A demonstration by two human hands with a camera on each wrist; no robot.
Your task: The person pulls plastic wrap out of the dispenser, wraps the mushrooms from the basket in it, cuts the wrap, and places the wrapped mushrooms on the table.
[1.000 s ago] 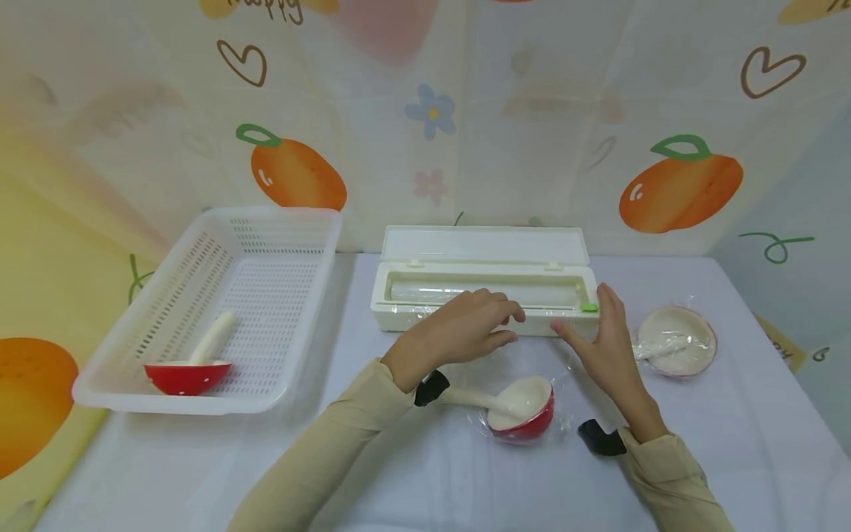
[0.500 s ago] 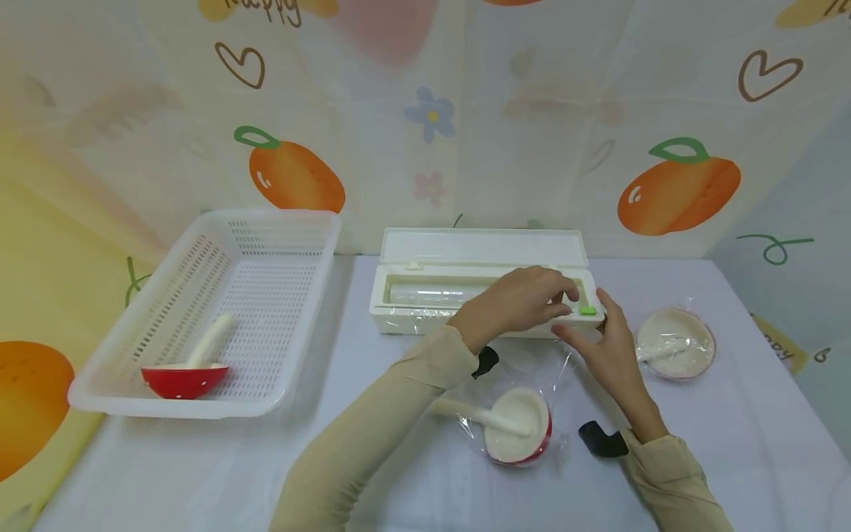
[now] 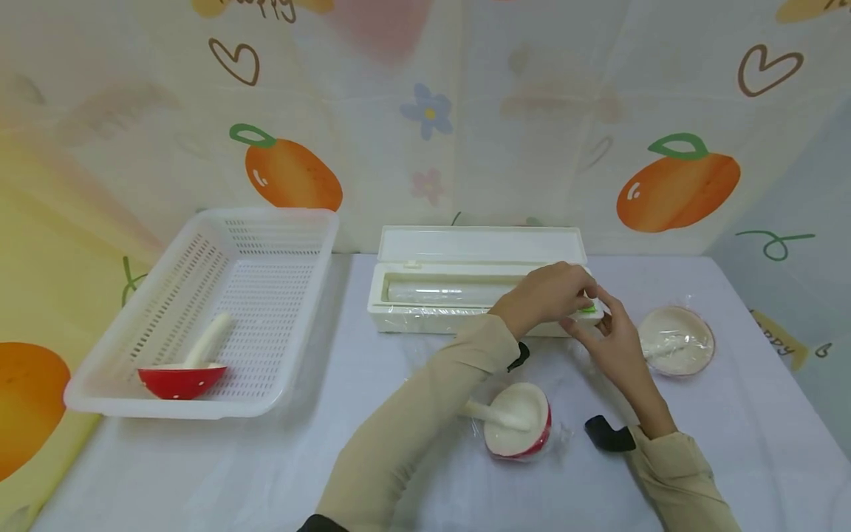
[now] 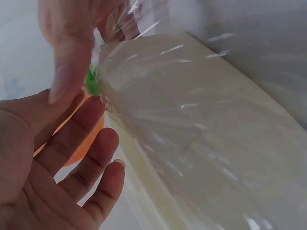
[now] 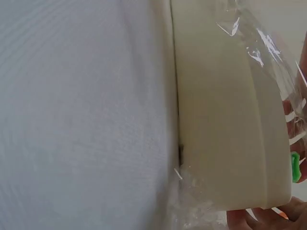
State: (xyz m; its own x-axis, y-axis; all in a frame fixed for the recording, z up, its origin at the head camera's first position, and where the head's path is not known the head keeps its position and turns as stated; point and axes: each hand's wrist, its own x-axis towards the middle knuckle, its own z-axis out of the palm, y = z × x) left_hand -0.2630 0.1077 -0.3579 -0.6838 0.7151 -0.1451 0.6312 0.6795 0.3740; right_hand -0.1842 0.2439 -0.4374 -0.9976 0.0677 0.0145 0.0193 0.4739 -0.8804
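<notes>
A white cling film dispenser (image 3: pixel 412 323) lies at the back middle of the table, lid up and a roll of film (image 3: pixel 432 293) inside. My left hand (image 3: pixel 548 294) reaches across to its right end, thumb and fingertips around the green slide cutter (image 4: pixel 92 82). My right hand (image 3: pixel 614 347) grips that same end, thumb at the front and fingers (image 5: pixel 240 219) against the end wall. Clear film (image 4: pixel 192 105) hangs down over the dispenser's front. Nearer me, a red and cream ladle (image 3: pixel 521 420) lies in crumpled film, its handle partly hidden by my left sleeve.
To the right lies another film-covered ladle (image 3: pixel 678 341), its cream bowl facing up. A white slotted basket (image 3: pixel 193 410) stands on the left with a red dotted ladle (image 3: pixel 181 383) inside. A patterned cloth (image 3: pixel 505 148) hangs right behind the dispenser.
My left hand has moved right along the dispenser to the green slide cutter. The film-wrapped ladle near me has tipped so its bowl faces up more. My right hand stays at the dispenser's end.
</notes>
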